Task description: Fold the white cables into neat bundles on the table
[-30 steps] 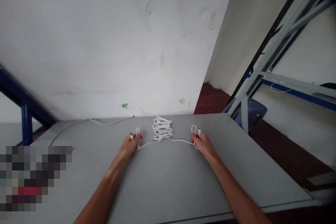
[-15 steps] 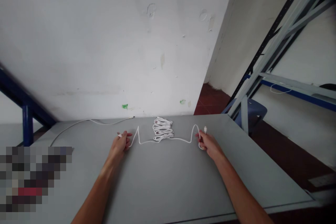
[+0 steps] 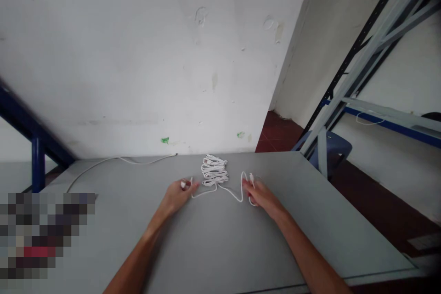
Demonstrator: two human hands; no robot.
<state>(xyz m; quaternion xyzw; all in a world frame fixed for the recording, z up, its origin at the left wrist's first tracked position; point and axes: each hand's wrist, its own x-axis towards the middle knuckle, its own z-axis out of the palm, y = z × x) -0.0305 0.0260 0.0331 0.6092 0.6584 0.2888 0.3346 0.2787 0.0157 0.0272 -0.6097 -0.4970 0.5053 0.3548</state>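
A white charging cable (image 3: 231,194) runs loose across the grey table between my two hands. Its left end is pinched in my left hand (image 3: 178,195), with a white plug showing above the fingers. My right hand (image 3: 261,194) closes on the other end, where a smaller white connector points up and a loop of cord stands beside the fingers. Just beyond the loose cord lie several coiled white cables (image 3: 214,170), stacked in a row toward the wall. The cord's middle touches or nearly touches the nearest coil.
The table (image 3: 213,248) meets a scuffed white wall (image 3: 165,55) at the back. A separate grey-white cable (image 3: 103,161) trails along the back left. Blue metal posts (image 3: 37,161) stand at left, and a metal rack (image 3: 344,87) with a blue chair (image 3: 332,149) at right.
Both hands have moved inward and slightly nearer me, still holding the cable ends. The cord between them has gone slacker and sags forward from the coils.
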